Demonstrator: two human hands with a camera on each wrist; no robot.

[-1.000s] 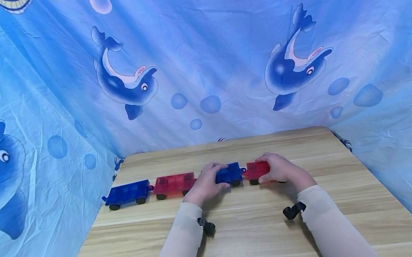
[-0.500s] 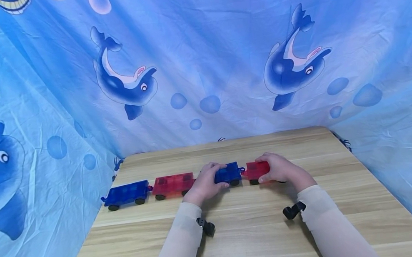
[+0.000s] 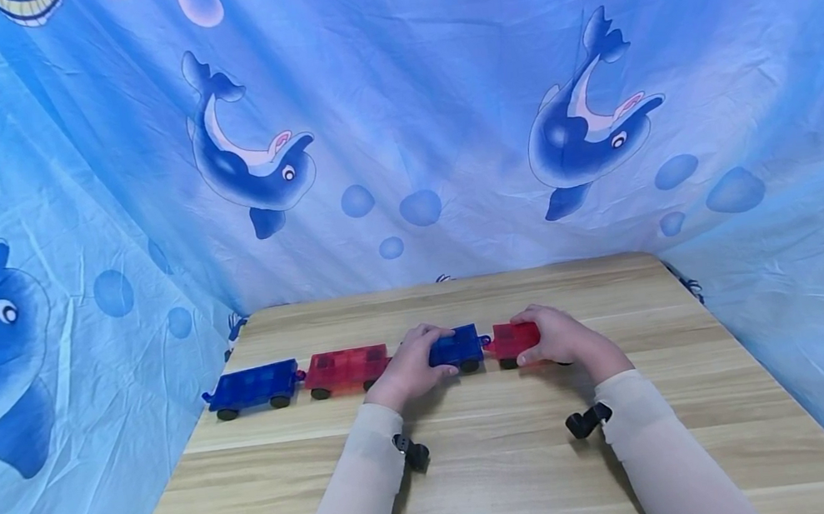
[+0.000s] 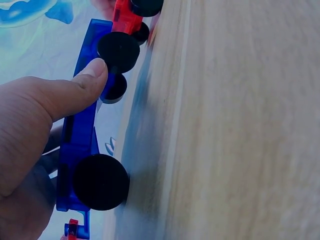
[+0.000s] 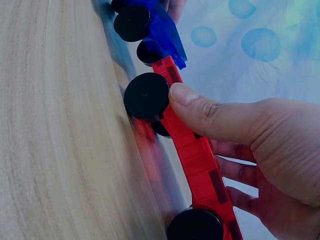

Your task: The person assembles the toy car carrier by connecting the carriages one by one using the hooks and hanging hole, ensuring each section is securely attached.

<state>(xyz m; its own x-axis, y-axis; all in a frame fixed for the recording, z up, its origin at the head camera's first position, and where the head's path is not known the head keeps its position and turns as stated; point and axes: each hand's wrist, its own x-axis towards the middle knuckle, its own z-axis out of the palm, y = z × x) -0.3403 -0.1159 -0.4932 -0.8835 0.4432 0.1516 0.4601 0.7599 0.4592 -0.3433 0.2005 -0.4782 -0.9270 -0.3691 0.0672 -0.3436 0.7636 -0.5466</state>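
In the head view, my left hand (image 3: 413, 365) grips a see-through blue toy train car (image 3: 466, 345) with black wheels. Its thumb (image 4: 93, 68) presses the near side of the blue car (image 4: 77, 135), and the other fingers go behind it, partly hidden. To the right, my right hand (image 3: 558, 337) holds a red toy train car (image 3: 514, 338) between thumb and fingers. That red car (image 5: 192, 155) is largely covered by the hand in the head view. At the blue car's right end, its hook (image 3: 485, 340) meets the red car's front end.
Left of my left hand stand another red car (image 3: 347, 368) and another blue car (image 3: 254, 387), joined in the same row. All sit on a wooden table (image 3: 494, 466). A blue dolphin-print curtain (image 3: 398, 124) hangs behind and at both sides.
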